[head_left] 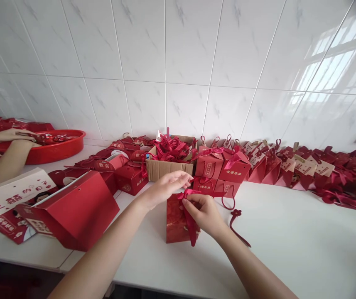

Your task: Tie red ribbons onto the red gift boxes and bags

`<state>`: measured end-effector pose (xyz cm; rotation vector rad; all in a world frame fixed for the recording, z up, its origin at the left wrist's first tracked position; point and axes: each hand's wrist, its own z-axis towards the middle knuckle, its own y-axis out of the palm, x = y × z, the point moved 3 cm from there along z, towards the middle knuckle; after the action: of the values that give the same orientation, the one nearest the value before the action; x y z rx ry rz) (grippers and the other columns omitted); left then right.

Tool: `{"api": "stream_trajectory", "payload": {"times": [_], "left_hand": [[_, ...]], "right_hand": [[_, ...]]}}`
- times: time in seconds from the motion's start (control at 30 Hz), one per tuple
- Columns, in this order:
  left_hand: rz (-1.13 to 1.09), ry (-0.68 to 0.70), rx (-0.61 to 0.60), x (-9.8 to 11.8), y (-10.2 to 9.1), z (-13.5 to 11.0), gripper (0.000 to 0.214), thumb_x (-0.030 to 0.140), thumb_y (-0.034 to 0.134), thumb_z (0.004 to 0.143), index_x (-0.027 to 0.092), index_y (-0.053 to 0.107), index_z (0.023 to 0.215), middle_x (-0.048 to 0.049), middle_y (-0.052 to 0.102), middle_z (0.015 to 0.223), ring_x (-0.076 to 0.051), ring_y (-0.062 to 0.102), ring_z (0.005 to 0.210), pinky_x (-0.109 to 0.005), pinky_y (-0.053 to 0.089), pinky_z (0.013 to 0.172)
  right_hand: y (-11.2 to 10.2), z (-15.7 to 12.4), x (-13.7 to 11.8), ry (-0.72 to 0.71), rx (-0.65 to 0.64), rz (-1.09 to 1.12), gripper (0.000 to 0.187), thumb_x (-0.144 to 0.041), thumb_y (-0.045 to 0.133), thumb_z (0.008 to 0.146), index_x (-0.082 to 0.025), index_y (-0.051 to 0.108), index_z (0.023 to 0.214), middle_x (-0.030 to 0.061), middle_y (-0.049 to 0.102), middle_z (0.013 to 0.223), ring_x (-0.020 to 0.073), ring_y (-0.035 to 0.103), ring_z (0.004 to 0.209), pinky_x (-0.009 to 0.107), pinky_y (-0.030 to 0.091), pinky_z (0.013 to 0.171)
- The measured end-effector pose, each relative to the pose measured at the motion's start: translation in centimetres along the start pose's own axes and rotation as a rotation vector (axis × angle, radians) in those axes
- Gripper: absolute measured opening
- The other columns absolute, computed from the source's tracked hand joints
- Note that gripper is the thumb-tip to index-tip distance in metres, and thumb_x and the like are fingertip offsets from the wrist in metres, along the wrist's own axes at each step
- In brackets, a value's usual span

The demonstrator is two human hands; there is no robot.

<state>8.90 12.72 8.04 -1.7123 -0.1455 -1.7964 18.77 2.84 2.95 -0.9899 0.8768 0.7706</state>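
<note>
A small red gift box (pixel 176 222) stands upright on the white table in front of me. Dark red ribbon is gathered at its top, with a ribbon tail (pixel 192 232) hanging down its right side. My right hand (pixel 204 211) pinches the ribbon between thumb and fingers at the box's top right. Just above the box's top left is my left hand (pixel 168 187), fingers stretched out toward the ribbon; I see nothing held in it. To the right of the box lies a red strap with a flower-shaped end (pixel 236 213).
Behind stand a cardboard box (pixel 155 170) of ribbons and stacked red boxes (pixel 209 164). Rows of finished-looking boxes (pixel 260 168) line the wall rightward. Larger red boxes (pixel 81 207) sit left. Another person's arms (pixel 15 151) reach over a red basin (pixel 59 151).
</note>
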Motion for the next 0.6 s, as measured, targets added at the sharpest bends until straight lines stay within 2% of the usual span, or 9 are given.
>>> {"api": "stream_trajectory", "payload": {"times": [0.1, 0.23, 0.37, 0.5, 0.6], "left_hand": [[0.081, 0.007, 0.11, -1.8, -0.7, -0.5, 0.036, 0.054, 0.052, 0.085, 0.021, 0.064, 0.092, -0.0038, 0.065, 0.091, -0.021, 0.06, 0.096, -0.033, 0.046, 0.088], [0.15, 0.036, 0.059, -2.7, -0.7, -1.1, 0.023, 0.042, 0.065, 0.078, 0.019, 0.066, 0.083, -0.0035, 0.067, 0.089, -0.021, 0.059, 0.09, -0.033, 0.045, 0.083], [0.057, 0.073, 0.042, -3.1, -0.3, -1.0, 0.02, 0.036, 0.067, 0.076, 0.019, 0.069, 0.088, -0.0056, 0.069, 0.09, -0.022, 0.061, 0.092, -0.034, 0.046, 0.085], [-0.018, 0.093, 0.066, -4.0, 0.4, -0.8, 0.02, 0.036, 0.066, 0.078, 0.017, 0.065, 0.085, -0.0047, 0.067, 0.083, -0.019, 0.063, 0.08, -0.029, 0.05, 0.073], [-0.051, 0.11, 0.11, -4.6, 0.8, -0.9, 0.019, 0.035, 0.064, 0.079, 0.017, 0.063, 0.082, -0.0038, 0.066, 0.082, -0.018, 0.063, 0.079, -0.028, 0.05, 0.071]], "right_hand": [[-0.1, 0.0, 0.0, 0.005, -0.001, 0.029, 0.031, -0.035, 0.048, 0.085, -0.019, 0.049, 0.059, -0.001, 0.047, 0.057, 0.0115, 0.041, 0.053, 0.023, 0.032, 0.048], [-0.2, 0.0, 0.1, 0.013, -0.015, 0.057, 0.032, -0.037, 0.048, 0.085, -0.018, 0.051, 0.06, -0.0017, 0.046, 0.055, 0.0108, 0.04, 0.051, 0.023, 0.03, 0.047], [-0.2, 0.0, 0.2, 0.022, -0.017, 0.078, 0.036, -0.043, 0.049, 0.087, -0.017, 0.054, 0.063, 0.0, 0.05, 0.057, 0.0113, 0.044, 0.051, 0.023, 0.033, 0.046], [0.0, 0.0, 0.3, 0.049, -0.003, 0.1, 0.041, -0.053, 0.052, 0.086, -0.017, 0.059, 0.066, 0.0019, 0.055, 0.058, 0.0121, 0.047, 0.051, 0.023, 0.033, 0.045], [0.1, 0.0, 0.6, 0.068, 0.024, 0.111, 0.047, -0.056, 0.051, 0.085, -0.017, 0.057, 0.06, 0.0013, 0.051, 0.054, 0.0114, 0.043, 0.048, 0.024, 0.03, 0.043]]}}
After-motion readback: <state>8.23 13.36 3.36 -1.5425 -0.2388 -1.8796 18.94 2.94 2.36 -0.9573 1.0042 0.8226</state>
